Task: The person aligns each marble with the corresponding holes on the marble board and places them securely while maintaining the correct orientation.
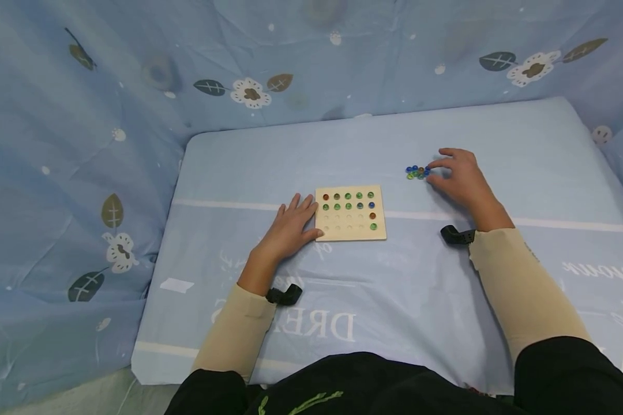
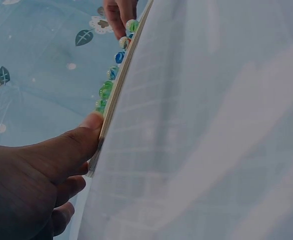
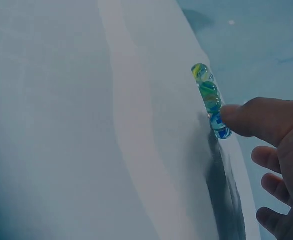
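Observation:
A square wooden board [image 1: 349, 234] lies on the table with rows of round hollows. Glass marbles [image 1: 348, 196], mostly green, fill its two far rows, and two more sit in the right column. My left hand [image 1: 288, 230] rests at the board's left edge, fingers extended, its thumb [image 2: 84, 135] touching the edge in the left wrist view. Further right, a small cluster of loose marbles [image 1: 415, 168], blue, green, yellowish and brown, lies on the cloth. My right hand [image 1: 459, 178] reaches to the cluster's right side, thumb and index finger apart beside the blue marbles [image 3: 219, 125].
A pale blue cloth with white stripes and lettering covers the table [image 1: 228, 167]. Behind and to the left hangs a blue flowered curtain [image 1: 135, 115]. Each wrist carries a black camera, such as the left one [image 1: 285, 294]. A whitish strip [image 1: 176, 285] lies at the left.

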Available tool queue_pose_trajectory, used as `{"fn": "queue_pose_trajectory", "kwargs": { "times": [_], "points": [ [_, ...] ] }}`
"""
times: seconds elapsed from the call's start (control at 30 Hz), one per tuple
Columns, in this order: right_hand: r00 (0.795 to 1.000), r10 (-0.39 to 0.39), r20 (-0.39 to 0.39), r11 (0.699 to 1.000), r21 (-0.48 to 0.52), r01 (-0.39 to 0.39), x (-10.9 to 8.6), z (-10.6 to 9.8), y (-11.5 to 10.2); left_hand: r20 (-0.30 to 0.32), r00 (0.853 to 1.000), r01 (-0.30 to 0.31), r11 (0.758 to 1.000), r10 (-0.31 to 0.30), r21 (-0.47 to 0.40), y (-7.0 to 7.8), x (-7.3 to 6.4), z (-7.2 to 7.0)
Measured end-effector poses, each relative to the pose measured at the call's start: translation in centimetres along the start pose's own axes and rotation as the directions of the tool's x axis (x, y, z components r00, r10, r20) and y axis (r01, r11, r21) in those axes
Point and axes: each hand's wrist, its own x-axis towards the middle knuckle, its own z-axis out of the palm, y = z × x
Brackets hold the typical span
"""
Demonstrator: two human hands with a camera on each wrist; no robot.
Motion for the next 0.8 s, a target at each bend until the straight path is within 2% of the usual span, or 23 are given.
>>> {"fn": "queue_pose_trajectory", "kwargs": {
  "times": [0.23, 0.43, 0.8],
  "points": [
    [0.997, 0.066, 0.032, 0.996, -0.062, -0.064, 0.9, -0.1, 0.1, 0.013, 1.0, 0.011, 1.0, -0.012, 0.028, 0.0, 0.2, 0.1],
    [0.996, 0.072, 0.053, 0.992, -0.107, -0.066, 1.2, 0.1, 0.2, 0.007, 1.0, 0.006, 1.0, -0.006, 0.016, 0.1, 0.0, 0.1],
    [0.995, 0.084, 0.046, 0.987, -0.139, -0.077, 1.6, 0.2, 0.0, 0.004, 1.0, 0.004, 1.0, -0.004, 0.012, 0.0, -0.1, 0.0]
  ]
}}
